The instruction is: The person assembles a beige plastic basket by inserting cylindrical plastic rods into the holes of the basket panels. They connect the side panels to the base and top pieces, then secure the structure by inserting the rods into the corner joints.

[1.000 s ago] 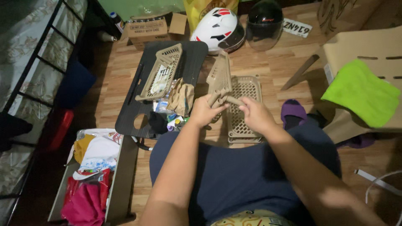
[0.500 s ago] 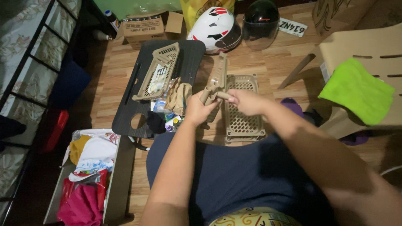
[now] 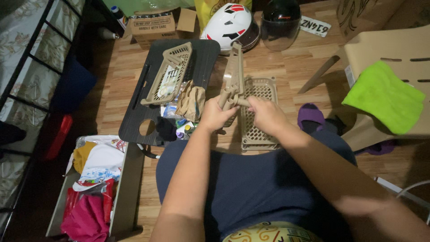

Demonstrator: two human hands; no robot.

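Beige rack panel (image 3: 234, 71) now stands upright, gripped by left hand (image 3: 215, 115) and right hand (image 3: 267, 114).

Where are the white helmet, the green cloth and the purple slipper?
white helmet (image 3: 228, 20), head view, top of its shell.
green cloth (image 3: 385, 96), head view, middle of the fabric.
purple slipper (image 3: 311, 115), head view, its upper strap.

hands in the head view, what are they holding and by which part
Both hold a beige plastic rack panel standing on edge: the left hand wraps its tube legs at the lower end, and the right hand pinches one short tube there.
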